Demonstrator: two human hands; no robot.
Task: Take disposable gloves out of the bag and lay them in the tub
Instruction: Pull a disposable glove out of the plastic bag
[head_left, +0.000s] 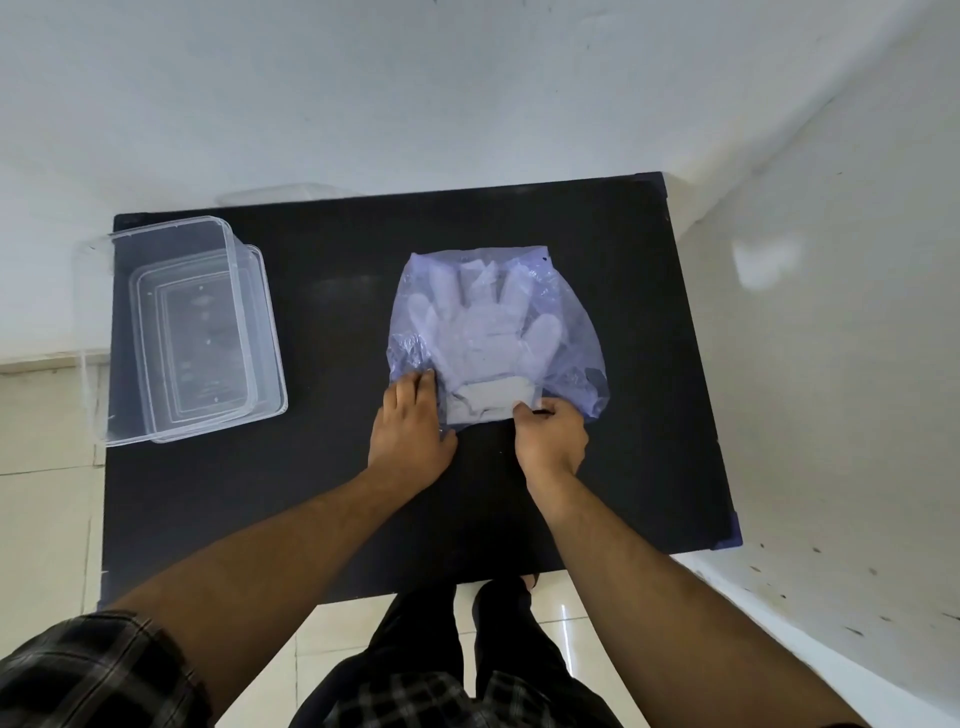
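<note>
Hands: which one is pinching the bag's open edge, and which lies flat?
The right hand pinches the near edge of the bag. The left hand lies flat, fingers pressing the bag's near-left corner.

I see soft, even daylight, fairly bright on the wall (467, 88). A pale light patch sits on the right wall. The floor tile (563, 613) near me shows a small glare spot. Edges bend with wide-angle distortion. The black surface (322, 493) reads dark, with faint sheen.

One bag (566, 312); one tub (171, 234); one table (322, 493); two hands (410, 431).
</note>
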